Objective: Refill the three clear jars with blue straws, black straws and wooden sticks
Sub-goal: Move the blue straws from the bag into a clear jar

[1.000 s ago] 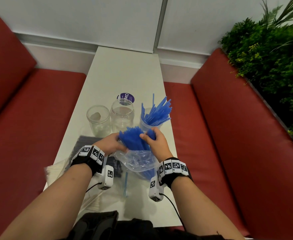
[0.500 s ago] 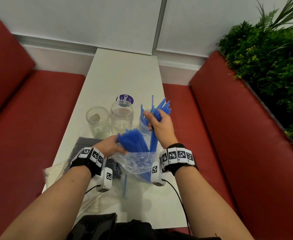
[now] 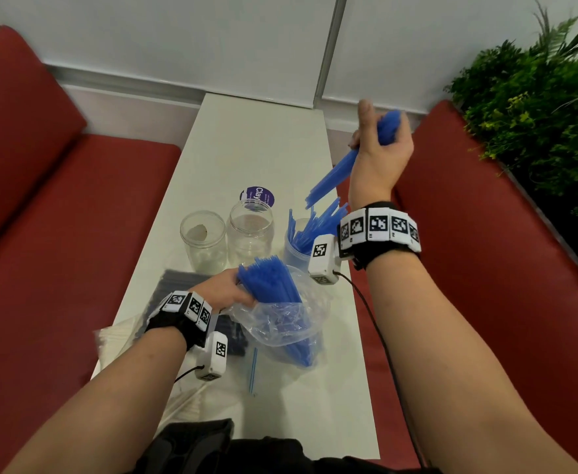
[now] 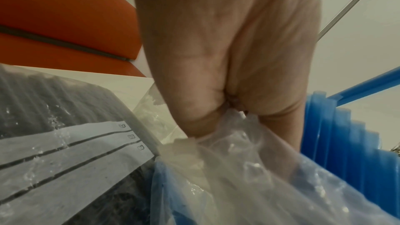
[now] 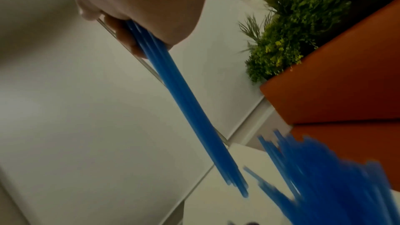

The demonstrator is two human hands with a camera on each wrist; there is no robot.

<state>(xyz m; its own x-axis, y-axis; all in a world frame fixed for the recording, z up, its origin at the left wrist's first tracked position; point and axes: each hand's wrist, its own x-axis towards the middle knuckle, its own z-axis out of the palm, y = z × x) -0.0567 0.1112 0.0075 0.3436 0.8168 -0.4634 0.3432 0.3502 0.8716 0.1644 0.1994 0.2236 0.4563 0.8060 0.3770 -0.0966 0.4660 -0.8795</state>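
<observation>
My right hand (image 3: pixel 381 142) is raised high over the table and grips a bunch of blue straws (image 3: pixel 335 177) that slants down toward the right jar (image 3: pixel 296 254), which holds several blue straws. The same bunch of blue straws (image 5: pixel 190 109) hangs from my fist in the right wrist view. My left hand (image 3: pixel 226 289) grips the clear plastic bag (image 3: pixel 280 319) of blue straws (image 3: pixel 270 278) near the table's front; the bag (image 4: pixel 238 160) is bunched in its fingers. Two clear jars (image 3: pixel 203 239) (image 3: pixel 250 230) stand left of the filled one, without straws. A bag of black straws (image 3: pixel 178 285) lies under my left wrist.
A purple lid (image 3: pixel 257 196) lies behind the middle jar. One loose blue straw (image 3: pixel 253 369) lies on the white table (image 3: pixel 256 145). A pale bag (image 3: pixel 116 340) sits at the table's left front. Red benches (image 3: pixel 58 217) flank the table; plants (image 3: pixel 537 107) stand at the right.
My right hand pulled a bunch of blue straws out of the bag and lifted it up and away, above the right jar. My left hand kept its hold on the bag.
</observation>
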